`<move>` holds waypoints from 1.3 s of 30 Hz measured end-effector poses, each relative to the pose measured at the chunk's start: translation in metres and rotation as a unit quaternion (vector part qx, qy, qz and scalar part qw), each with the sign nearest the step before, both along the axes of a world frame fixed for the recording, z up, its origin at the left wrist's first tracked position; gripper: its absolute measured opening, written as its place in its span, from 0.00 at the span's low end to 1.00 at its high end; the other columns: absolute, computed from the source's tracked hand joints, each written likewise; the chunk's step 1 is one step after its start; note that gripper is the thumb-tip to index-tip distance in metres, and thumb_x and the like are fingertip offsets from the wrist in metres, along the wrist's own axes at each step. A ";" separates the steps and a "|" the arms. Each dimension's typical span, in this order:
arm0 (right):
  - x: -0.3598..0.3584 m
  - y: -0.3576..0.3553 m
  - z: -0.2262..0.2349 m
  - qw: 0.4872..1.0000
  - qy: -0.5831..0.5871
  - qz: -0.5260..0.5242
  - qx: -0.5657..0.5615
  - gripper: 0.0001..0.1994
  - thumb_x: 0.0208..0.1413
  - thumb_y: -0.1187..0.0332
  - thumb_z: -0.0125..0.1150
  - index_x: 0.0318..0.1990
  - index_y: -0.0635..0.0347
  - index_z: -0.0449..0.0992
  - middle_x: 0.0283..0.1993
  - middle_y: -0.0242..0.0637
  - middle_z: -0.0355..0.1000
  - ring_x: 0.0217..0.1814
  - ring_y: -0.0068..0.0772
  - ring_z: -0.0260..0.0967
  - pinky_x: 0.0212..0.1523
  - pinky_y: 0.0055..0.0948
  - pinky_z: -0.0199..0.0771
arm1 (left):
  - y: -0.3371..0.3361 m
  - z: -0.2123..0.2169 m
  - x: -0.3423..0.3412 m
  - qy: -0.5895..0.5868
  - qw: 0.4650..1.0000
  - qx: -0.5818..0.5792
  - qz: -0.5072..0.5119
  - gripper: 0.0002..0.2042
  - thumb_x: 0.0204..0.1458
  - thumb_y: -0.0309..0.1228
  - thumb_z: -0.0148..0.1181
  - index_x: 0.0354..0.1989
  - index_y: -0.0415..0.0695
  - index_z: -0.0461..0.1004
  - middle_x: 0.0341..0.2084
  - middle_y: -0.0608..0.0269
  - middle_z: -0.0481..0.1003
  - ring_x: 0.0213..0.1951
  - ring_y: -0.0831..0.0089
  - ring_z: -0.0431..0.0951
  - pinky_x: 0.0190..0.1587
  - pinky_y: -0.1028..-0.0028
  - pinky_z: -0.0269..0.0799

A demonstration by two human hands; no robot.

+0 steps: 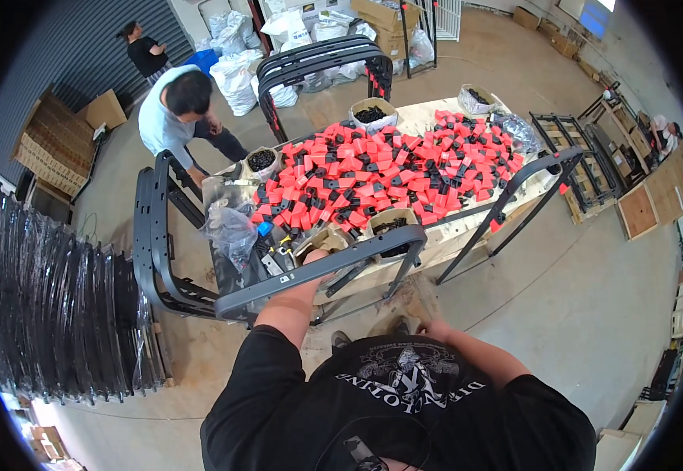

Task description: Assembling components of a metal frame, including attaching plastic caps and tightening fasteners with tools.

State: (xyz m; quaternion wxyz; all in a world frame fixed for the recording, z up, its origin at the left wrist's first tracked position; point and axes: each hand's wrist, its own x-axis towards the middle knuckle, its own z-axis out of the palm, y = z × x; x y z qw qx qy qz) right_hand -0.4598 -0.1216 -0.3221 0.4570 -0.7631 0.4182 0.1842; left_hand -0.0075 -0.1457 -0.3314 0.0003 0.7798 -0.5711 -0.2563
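Observation:
My left hand (320,257) reaches past a black metal frame (310,276) to an open cardboard box (329,240) at the near edge of the table. Its fingers are hidden by the frame and the box. Low at my right side, near my waist, hangs my right hand (434,329), too small to make out the fingers. A large heap of red and black plastic parts (388,169) covers the table beyond. To the right of the cardboard box, a second box (408,216) holds small black pieces. Tools with yellow parts (282,247) lie left of my left hand.
More curved black frames (165,243) stand at the table's left, far side (326,59) and right (533,169). A co-worker in a light shirt (170,110) leans at the far left corner. Wrapped black stock (67,298) is stacked at left. White sacks (235,78) lie behind.

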 end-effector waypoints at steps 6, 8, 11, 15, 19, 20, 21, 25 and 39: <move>-0.061 0.006 -0.004 0.992 0.048 -0.113 0.009 0.19 0.52 0.51 0.66 0.42 0.58 0.83 0.42 0.47 0.81 0.43 0.45 0.80 0.45 0.40 0.79 | 0.001 0.031 -0.006 0.087 0.983 -0.092 0.133 0.16 0.46 0.42 0.65 0.33 0.39 0.81 0.32 0.42 0.80 0.38 0.46 0.81 0.42 0.58 0.76; -0.077 0.006 0.005 0.984 0.026 -0.174 0.018 0.18 0.53 0.53 0.66 0.42 0.59 0.83 0.39 0.44 0.81 0.38 0.41 0.79 0.39 0.38 0.78 | 0.006 0.041 -0.009 0.097 0.974 -0.121 0.164 0.16 0.46 0.41 0.67 0.33 0.38 0.80 0.29 0.44 0.80 0.34 0.50 0.81 0.40 0.60 0.75; -0.060 -0.006 0.048 0.954 -0.010 -0.292 0.070 0.16 0.54 0.57 0.66 0.42 0.60 0.81 0.32 0.38 0.77 0.28 0.31 0.73 0.28 0.33 0.74 | 0.014 0.053 -0.021 0.167 0.929 -0.219 0.247 0.15 0.46 0.37 0.71 0.34 0.38 0.78 0.24 0.50 0.78 0.30 0.60 0.79 0.38 0.61 0.75; -0.015 -0.028 0.093 0.897 -0.110 -0.375 0.206 0.11 0.58 0.61 0.65 0.39 0.58 0.76 0.23 0.27 0.65 0.21 0.21 0.59 0.20 0.27 0.59 | 0.038 0.042 -0.025 0.213 0.898 -0.274 0.270 0.14 0.49 0.35 0.69 0.35 0.37 0.76 0.23 0.51 0.78 0.28 0.60 0.79 0.35 0.61 0.75; 0.038 -0.044 0.107 0.886 -0.208 -0.313 0.272 0.11 0.63 0.58 0.60 0.36 0.56 0.74 0.25 0.26 0.65 0.23 0.21 0.60 0.24 0.25 0.59 | 0.055 0.088 -0.085 0.361 0.890 -0.117 0.254 0.09 0.53 0.30 0.65 0.35 0.38 0.73 0.24 0.57 0.77 0.23 0.69 0.78 0.28 0.65 0.75; 0.051 -0.047 0.105 0.888 -0.218 -0.295 0.279 0.12 0.65 0.57 0.58 0.36 0.56 0.74 0.25 0.27 0.65 0.24 0.21 0.60 0.25 0.25 0.59 | 0.062 0.108 -0.105 0.455 0.853 -0.122 0.223 0.07 0.55 0.28 0.63 0.34 0.38 0.72 0.24 0.60 0.77 0.21 0.73 0.77 0.26 0.67 0.74; 0.063 -0.051 0.106 0.858 -0.238 -0.294 0.347 0.15 0.67 0.54 0.53 0.36 0.56 0.74 0.26 0.28 0.66 0.24 0.23 0.61 0.26 0.26 0.61 | 0.063 0.125 -0.125 0.487 0.840 -0.115 0.211 0.06 0.57 0.26 0.60 0.37 0.38 0.71 0.24 0.62 0.76 0.21 0.74 0.76 0.25 0.70 0.73; 0.110 -0.061 0.111 0.763 -0.298 -0.275 0.503 0.23 0.71 0.49 0.36 0.44 0.54 0.76 0.32 0.32 0.73 0.30 0.31 0.68 0.29 0.31 0.66 | 0.057 0.177 -0.171 0.494 0.858 -0.119 0.070 0.04 0.62 0.23 0.58 0.42 0.37 0.72 0.26 0.64 0.76 0.26 0.77 0.76 0.30 0.74 0.74; 0.050 -0.083 0.082 0.700 -0.303 -0.420 0.491 0.07 0.65 0.67 0.55 0.41 0.62 0.73 0.36 0.38 0.71 0.34 0.33 0.69 0.36 0.31 0.72 | 0.123 0.227 -0.142 0.422 0.883 -0.148 0.144 0.13 0.59 0.27 0.65 0.50 0.37 0.76 0.34 0.67 0.77 0.35 0.83 0.75 0.40 0.80 0.73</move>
